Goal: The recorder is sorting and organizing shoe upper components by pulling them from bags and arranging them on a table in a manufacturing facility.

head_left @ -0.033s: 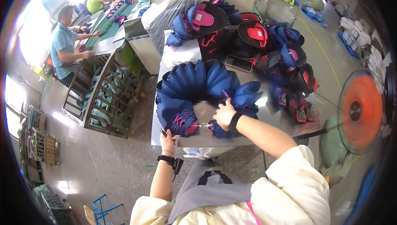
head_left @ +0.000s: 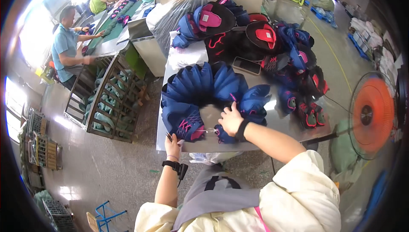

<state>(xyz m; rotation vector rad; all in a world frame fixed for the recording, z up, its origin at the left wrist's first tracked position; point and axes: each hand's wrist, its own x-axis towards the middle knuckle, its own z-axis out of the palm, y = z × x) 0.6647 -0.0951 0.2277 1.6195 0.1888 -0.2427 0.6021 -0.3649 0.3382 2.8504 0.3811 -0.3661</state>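
Blue shoe uppers (head_left: pixel 187 85) with dark edges and magenta laces stand fanned in a ring on the table before me. At the ring's near left, an upper (head_left: pixel 183 121) shows its criss-cross lacing. A white tie (head_left: pixel 209 130) spans the gap to the upper (head_left: pixel 224 134) at the near right. My left hand (head_left: pixel 172 146) is closed around a small dark pointed tool (head_left: pixel 169 137) by the table's front edge, beside the left upper. My right hand (head_left: pixel 231 120) reaches into the ring, fingers bent and apart, the forefinger close to a magenta lace (head_left: pixel 233 97).
More blue, black and red uppers (head_left: pixel 294 57) are heaped at the back right, near a phone (head_left: pixel 246 65). White paper (head_left: pixel 187 55) lies behind the ring. An orange fan (head_left: pixel 370 110) stands right. Left are a slatted crate (head_left: pixel 106 104) and a co-worker (head_left: pixel 66 48).
My right hand has shifted very slightly, its fingers looking a little more spread. My left hand and the ring of uppers look the same.
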